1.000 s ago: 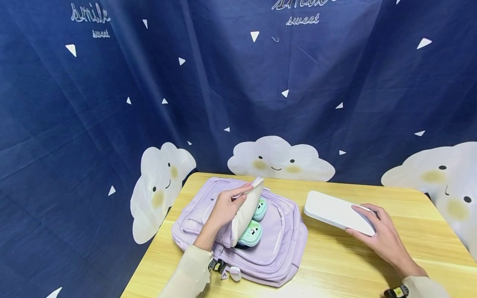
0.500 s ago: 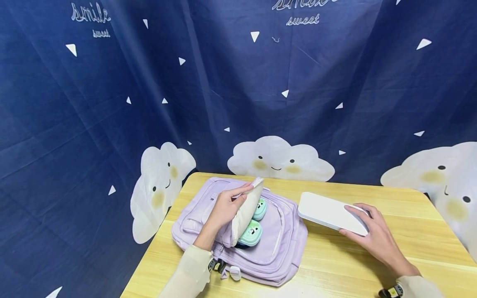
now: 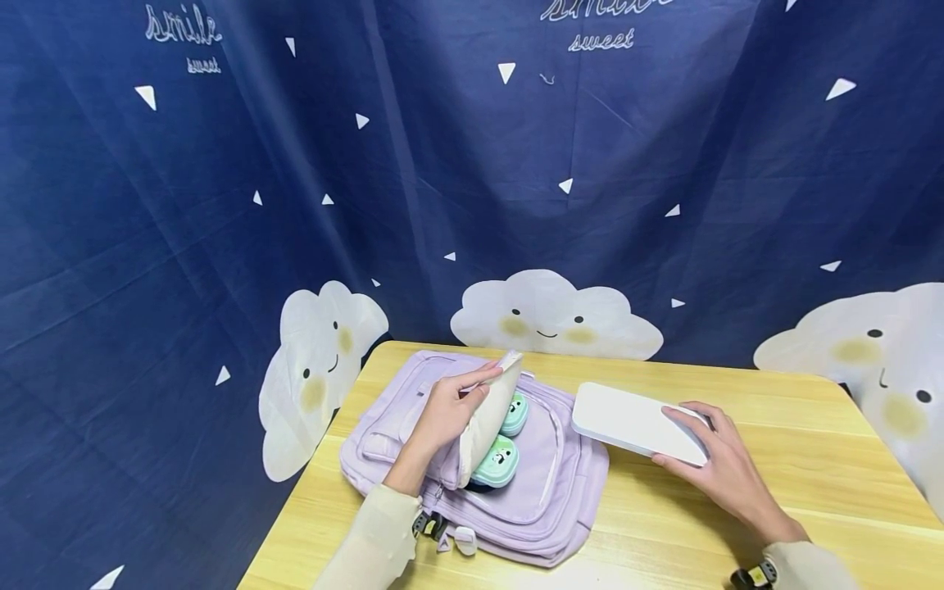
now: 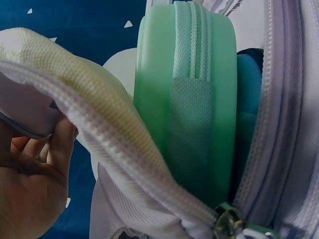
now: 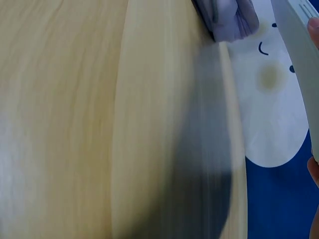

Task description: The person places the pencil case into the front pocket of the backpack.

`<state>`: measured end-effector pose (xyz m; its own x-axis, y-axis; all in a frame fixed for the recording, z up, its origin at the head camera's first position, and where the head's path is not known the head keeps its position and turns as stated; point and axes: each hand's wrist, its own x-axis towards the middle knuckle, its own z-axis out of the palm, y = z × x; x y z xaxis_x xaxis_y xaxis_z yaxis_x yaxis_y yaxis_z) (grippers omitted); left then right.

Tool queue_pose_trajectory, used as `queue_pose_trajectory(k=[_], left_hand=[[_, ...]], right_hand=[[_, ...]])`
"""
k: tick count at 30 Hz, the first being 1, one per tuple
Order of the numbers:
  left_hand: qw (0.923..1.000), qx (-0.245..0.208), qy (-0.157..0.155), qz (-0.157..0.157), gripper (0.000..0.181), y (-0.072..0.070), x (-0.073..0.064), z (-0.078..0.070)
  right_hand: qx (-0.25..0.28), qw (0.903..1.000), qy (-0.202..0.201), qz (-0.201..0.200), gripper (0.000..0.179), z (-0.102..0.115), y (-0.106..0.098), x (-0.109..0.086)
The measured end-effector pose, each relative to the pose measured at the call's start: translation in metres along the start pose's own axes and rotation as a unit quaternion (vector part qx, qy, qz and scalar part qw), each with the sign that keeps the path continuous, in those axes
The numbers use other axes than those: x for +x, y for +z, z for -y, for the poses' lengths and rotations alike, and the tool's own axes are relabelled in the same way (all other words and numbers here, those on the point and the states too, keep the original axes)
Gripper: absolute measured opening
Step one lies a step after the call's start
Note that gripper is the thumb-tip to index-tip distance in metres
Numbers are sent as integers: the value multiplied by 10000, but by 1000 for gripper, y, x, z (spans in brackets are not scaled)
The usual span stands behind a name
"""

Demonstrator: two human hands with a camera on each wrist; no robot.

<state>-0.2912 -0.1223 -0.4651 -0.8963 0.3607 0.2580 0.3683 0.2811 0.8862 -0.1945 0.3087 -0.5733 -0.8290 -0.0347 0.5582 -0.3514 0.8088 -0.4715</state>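
A lilac backpack (image 3: 531,496) lies on the table with its front pocket unzipped. My left hand (image 3: 442,410) pinches the cream-lined pocket flap (image 3: 487,430) and holds it raised; in the left wrist view, fingers (image 4: 60,144) curl behind the flap. Two mint-green zip cases (image 3: 497,463) with animal pictures sit in the pocket opening. A dark blue item (image 4: 249,84) lies beside one case. My right hand (image 3: 730,471) grips the right end of a flat white object (image 3: 627,414) with rounded corners. The object is held above the table, its left end at the backpack's right edge.
The wooden table (image 3: 826,459) extends to the right of the backpack. A dark blue curtain (image 3: 472,164) with clouds and triangles hangs behind and to the left. A white tag (image 3: 465,541) hangs at the backpack's near side.
My right hand has moved left with the white object, bringing it from beside the backpack to its right edge. My left hand and the flap have stayed in place.
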Motion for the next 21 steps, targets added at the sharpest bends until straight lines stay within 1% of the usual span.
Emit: queue_pose_trajectory(k=[8,16,21], left_hand=[[10000,66,48,-5,36,0,0,0],[10000,74,24,-52,36,0,-1,0],[10000,57,25,-58,36,0,-2,-1]], right_hand=[[119,9998,-129,-20,82,10,13,5],[196,9986,-489,-73,86,19,28,10],[211,9984,-523,-17,84,25,34,12]])
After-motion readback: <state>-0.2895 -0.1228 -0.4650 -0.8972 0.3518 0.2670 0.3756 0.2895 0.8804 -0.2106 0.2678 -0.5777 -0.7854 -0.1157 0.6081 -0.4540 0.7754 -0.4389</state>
